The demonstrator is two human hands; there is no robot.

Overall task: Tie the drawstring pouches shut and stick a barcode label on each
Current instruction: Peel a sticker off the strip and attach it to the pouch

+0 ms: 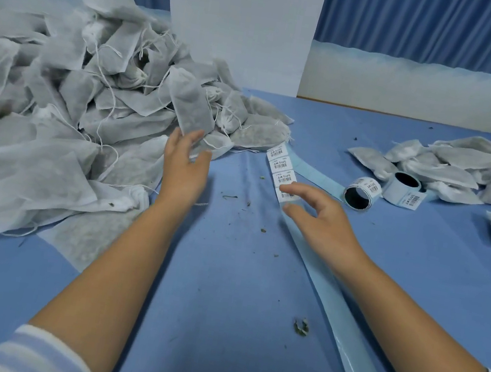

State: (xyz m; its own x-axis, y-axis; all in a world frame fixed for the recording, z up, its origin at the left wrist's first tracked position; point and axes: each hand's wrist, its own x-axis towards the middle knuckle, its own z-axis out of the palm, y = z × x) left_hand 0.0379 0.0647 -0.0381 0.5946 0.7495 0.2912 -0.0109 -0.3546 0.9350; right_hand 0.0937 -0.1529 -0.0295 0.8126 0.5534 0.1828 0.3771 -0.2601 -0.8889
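Two hands: bare, both reaching forward over a blue table (224,278); striped sleeves (37,352) at the bottom edge.
Left hand (185,164): fingers straight and spread, holding nothing; fingertips at the lower end of one pouch.
Pouch (190,107): white mesh, filled, standing tilted on end at the near edge of the big pile; whether the fingers touch it cannot be told.
Right hand (322,216): fingers loose and apart, gripping nothing; forefinger tip over the nearest label, thumb just below it.
Labels (282,167): short row of white barcode stickers on a pale blue backing, lying flat between the two hands.
Backing (333,294): bare strip running under the right wrist toward the bottom edge.
Rolls (359,193): two label rolls side by side, just right of the right hand.
Big pile (60,94): many pouches with loose strings, heaped at left.
Small pile (451,165): pouches lying flat at far right, behind the rolls.
Board (239,25): white, upright, back centre.
Crumbs (301,326): dark dried bits scattered on the table.
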